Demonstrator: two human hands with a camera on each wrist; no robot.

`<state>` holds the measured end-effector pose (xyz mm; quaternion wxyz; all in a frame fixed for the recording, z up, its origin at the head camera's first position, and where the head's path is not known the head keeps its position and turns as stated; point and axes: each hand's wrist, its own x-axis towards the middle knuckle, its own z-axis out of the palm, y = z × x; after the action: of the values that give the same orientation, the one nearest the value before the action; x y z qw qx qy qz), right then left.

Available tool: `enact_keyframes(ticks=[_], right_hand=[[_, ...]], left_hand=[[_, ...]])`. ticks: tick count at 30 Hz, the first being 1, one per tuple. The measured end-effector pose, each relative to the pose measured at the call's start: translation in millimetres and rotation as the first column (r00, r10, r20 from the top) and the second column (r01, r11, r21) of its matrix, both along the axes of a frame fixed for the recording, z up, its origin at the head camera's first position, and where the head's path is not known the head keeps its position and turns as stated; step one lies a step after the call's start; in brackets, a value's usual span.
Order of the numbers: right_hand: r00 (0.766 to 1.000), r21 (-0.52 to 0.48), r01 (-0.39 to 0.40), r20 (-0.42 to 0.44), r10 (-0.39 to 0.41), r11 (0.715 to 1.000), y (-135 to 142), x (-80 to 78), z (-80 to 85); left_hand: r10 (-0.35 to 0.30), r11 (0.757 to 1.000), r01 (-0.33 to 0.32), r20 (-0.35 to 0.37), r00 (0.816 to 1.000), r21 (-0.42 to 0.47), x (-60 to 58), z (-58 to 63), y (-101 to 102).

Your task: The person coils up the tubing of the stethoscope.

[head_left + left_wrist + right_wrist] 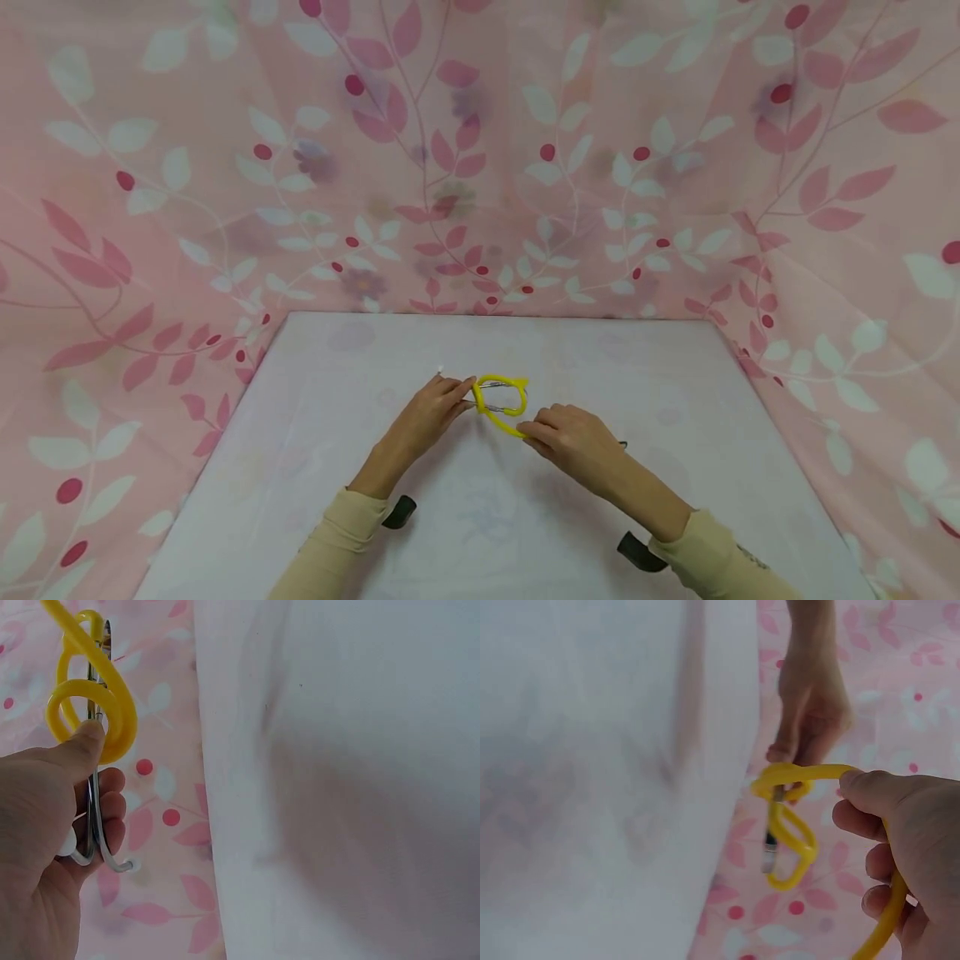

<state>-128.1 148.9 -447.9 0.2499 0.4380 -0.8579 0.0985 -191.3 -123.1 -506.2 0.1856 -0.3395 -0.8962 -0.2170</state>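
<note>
Yellow tube (pixel 501 425) | right hand (pixel 573 442): pinched | left hand (pixel 427 415): coiled at thumb (pixel 88 738)

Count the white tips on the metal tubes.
2, both in the left wrist view: the first tip in the crook of the left hand, partly hidden; the second tip beyond the hand, right of the first.

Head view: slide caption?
Left hand grips metal rods looped with yellow cord; right hand holds the cord, over a white surface.
</note>
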Motion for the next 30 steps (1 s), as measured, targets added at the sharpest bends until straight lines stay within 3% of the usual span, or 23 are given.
enact_keyframes(ticks=[7, 13, 19, 23, 30], right_hand=[[0.998, 0.045, -0.029, -0.054, 0.032, 0.999, -5.6, -13.8, 27.2], [0.999, -0.032, -0.049, 0.013, 0.05, 0.998, -3.6, -30.1, 40.4], [0.995, -0.13, -0.059, 0.07, 0.069, 0.99, 0.5, -48.1, 38.8], [0.99, -0.173, -0.017, 0.134, 0.041, 0.985, 4.4, -60.1, 32.8], [0.958, -0.263, 0.047, 0.284, 0.031, 0.964, 10.4, -74.0, 19.2]], left_hand=[[-0.057, 0.997, 0.056, -0.023, 0.998, -0.046, 6.0, 0.9, 6.2], [-0.128, 0.989, 0.122, -0.064, 0.99, -0.081, 12.7, 2.1, 12.6], [-0.169, 0.98, 0.162, -0.055, 0.984, -0.115, 20.1, 8.3, 19.0], [-0.195, 0.974, 0.188, -0.045, 0.98, -0.126, 23.7, 11.1, 21.0], [-0.24, 0.965, 0.23, -0.072, 0.968, -0.127, 27.8, 18.0, 23.4]])
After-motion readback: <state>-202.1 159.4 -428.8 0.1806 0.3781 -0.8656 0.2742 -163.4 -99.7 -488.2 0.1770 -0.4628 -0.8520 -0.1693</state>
